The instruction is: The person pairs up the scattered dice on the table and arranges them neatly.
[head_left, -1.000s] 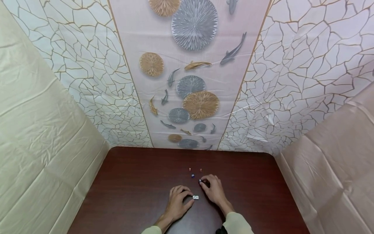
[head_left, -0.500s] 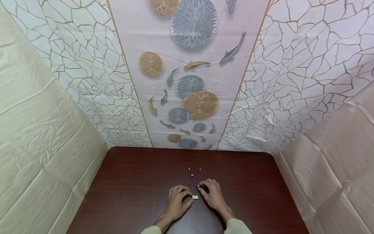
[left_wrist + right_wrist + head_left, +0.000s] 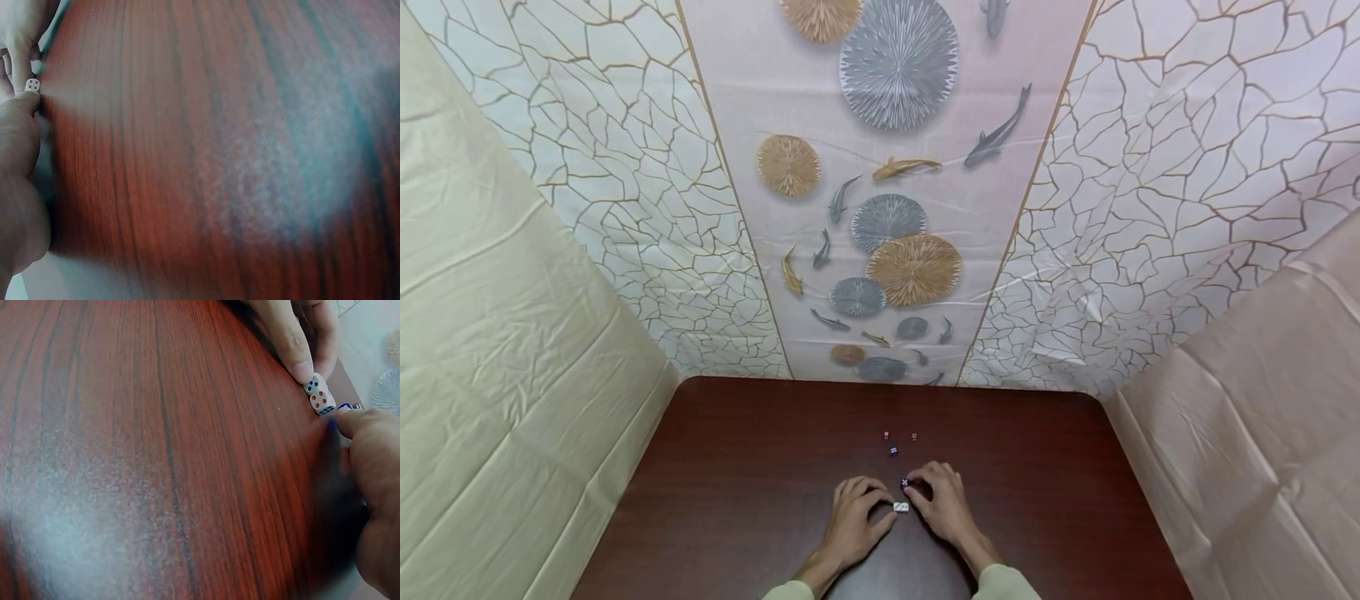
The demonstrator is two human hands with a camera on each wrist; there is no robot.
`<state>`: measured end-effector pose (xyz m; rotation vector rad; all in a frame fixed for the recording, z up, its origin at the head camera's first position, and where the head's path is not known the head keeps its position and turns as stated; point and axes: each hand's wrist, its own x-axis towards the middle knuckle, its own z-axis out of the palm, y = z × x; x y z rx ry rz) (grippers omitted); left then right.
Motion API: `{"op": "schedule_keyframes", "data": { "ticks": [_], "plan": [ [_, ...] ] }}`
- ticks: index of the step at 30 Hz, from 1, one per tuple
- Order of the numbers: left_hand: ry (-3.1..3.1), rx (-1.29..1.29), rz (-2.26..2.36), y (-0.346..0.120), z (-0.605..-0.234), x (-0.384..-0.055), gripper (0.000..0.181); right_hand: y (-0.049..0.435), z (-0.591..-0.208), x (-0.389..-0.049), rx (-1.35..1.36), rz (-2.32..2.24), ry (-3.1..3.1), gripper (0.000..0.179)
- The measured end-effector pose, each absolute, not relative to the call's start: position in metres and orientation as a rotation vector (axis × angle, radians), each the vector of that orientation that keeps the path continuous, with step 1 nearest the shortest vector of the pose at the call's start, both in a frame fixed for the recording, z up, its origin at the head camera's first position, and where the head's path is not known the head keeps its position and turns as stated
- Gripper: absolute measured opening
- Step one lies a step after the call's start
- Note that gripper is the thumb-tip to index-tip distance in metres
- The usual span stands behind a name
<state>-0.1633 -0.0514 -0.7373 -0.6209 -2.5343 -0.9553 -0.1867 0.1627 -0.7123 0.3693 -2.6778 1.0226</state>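
Note:
Two white dice (image 3: 901,507) sit side by side on the dark red-brown table. My left hand (image 3: 853,521) pinches the nearer end of this pair between thumb and index finger. In the right wrist view the white dice (image 3: 320,400) show red and blue dots, with the left thumb against one of them. Just behind the pair, my right hand (image 3: 947,504) pinches a dark blue die (image 3: 905,483) between thumb and index finger. The left wrist view shows one white die (image 3: 32,85) beyond the left thumb.
Farther back on the table (image 3: 737,467) lie another blue die (image 3: 893,451) and two small reddish dice, one on the left (image 3: 886,435) and one on the right (image 3: 914,437). Patterned cloth (image 3: 880,208) hangs behind the table, with plain cloth at both sides.
My right hand has drawn the dark blue die toward me and to the left, close to the white pair. The left hand stays with the white dice.

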Motion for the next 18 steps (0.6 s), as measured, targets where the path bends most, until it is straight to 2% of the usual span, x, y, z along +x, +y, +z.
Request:
{"op": "schedule_keyframes", "data": {
  "ticks": [18],
  "plan": [
    [-2.524,-0.624,-0.962,-0.0521,-0.7395,-0.1635,0.023,0.1615,-0.7174,-0.1865,0.378,0.997,-2.694,0.015]
  ]
}}
